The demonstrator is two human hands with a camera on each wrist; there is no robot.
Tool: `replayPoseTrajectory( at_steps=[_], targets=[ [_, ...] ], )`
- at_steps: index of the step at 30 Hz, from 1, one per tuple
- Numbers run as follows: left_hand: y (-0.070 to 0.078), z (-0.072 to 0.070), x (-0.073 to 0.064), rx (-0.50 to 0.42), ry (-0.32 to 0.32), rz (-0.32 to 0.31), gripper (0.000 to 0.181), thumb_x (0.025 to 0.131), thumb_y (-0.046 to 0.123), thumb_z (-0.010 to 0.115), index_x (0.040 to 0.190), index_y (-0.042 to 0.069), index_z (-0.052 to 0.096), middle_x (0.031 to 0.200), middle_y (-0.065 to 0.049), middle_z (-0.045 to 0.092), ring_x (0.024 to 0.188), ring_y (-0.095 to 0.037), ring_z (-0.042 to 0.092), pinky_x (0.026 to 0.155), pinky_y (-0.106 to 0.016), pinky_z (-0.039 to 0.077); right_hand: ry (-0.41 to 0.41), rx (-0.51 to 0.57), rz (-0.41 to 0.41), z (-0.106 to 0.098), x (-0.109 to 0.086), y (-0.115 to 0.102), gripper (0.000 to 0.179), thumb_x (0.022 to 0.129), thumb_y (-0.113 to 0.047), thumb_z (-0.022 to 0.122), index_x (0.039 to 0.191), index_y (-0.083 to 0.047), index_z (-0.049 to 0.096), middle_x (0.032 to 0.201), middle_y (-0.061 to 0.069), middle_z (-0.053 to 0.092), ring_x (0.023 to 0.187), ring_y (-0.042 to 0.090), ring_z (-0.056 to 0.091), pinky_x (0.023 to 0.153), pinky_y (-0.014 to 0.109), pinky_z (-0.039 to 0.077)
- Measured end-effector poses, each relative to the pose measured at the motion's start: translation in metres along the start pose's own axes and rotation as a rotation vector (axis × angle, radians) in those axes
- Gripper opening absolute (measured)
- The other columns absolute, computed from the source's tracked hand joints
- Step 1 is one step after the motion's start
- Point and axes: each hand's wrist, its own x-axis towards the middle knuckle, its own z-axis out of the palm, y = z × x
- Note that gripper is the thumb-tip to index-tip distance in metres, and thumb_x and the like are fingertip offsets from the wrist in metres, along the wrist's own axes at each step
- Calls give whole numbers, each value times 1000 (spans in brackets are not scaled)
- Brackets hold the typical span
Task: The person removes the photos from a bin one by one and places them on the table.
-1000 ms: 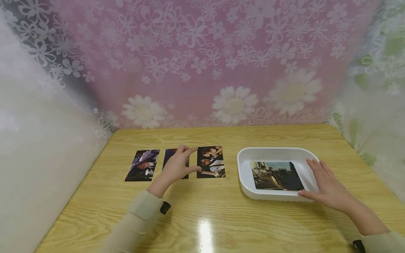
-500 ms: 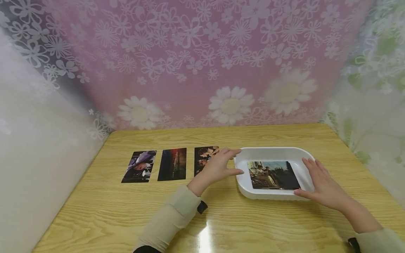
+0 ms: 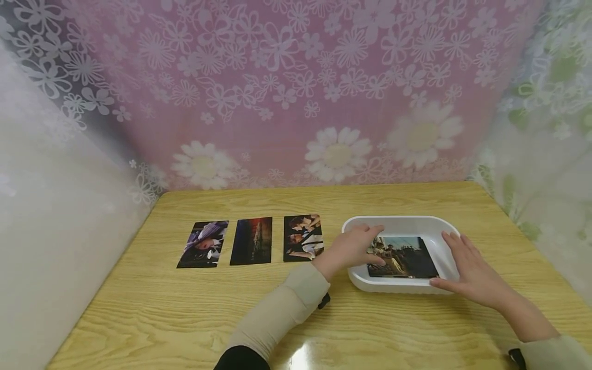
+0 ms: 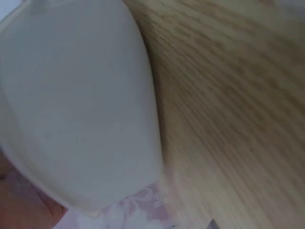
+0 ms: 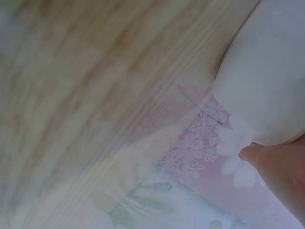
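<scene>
A white plastic tray (image 3: 401, 285) stands on the right half of the table in the head view. In it lie photo cards (image 3: 407, 257), stacked, the top one showing people outdoors under a blue sky. My left hand (image 3: 351, 247) reaches over the tray's left rim, thumb and fingers spread apart at the cards' left edge. At the tray's right end rests my right hand (image 3: 478, 272), fingers stretched over the rim and thumb near the front corner. In the left wrist view the tray's wall (image 4: 81, 105) hides the cards; part of the hand (image 4: 26, 205) shows beyond it.
Left of the tray, three photo cards lie in a row: a purple-toned one (image 3: 203, 244), a dark red and blue one (image 3: 252, 240) and one with people (image 3: 303, 238). Flower-patterned cloth (image 3: 287, 103) encloses the wooden table (image 3: 185, 318) at the back and sides.
My left hand has moved right from above the row of cards to inside the tray, uncovering the middle and right cards. The right hand stays at the tray's right end.
</scene>
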Motion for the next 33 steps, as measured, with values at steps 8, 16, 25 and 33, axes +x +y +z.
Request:
replayPoseTrajectory(
  at_steps=[8,16,25,33],
  targets=[
    [7,17,19,212,-110,-94,94,67,57,62,142,25,17,123,-4,42,109,-16,43,80,-25,41,1,12,-10,1,1,0,102,69,-35,73,141,1,10,138,30,15,130,36,-6,102,44,-6],
    [11,27,22,372,-174,-149,94,66,62,58,142,27,16,129,-5,39,117,-18,38,83,-27,41,-15,7,5,-1,0,0,103,70,-36,72,141,-1,7,138,31,13,130,37,-7,102,44,-8],
    [12,26,21,363,-181,-165,94,64,64,59,142,29,18,125,-4,41,110,-16,42,72,-25,43,-16,6,11,-2,0,0,104,70,-35,72,142,-2,5,138,30,12,129,38,-6,101,47,-7],
    [13,24,20,347,-211,-179,99,58,69,61,140,31,20,121,-2,40,107,-15,40,69,-25,42,-31,16,25,-2,1,0,102,72,-35,71,142,-2,5,139,30,10,130,36,-9,101,47,-8]
  ],
)
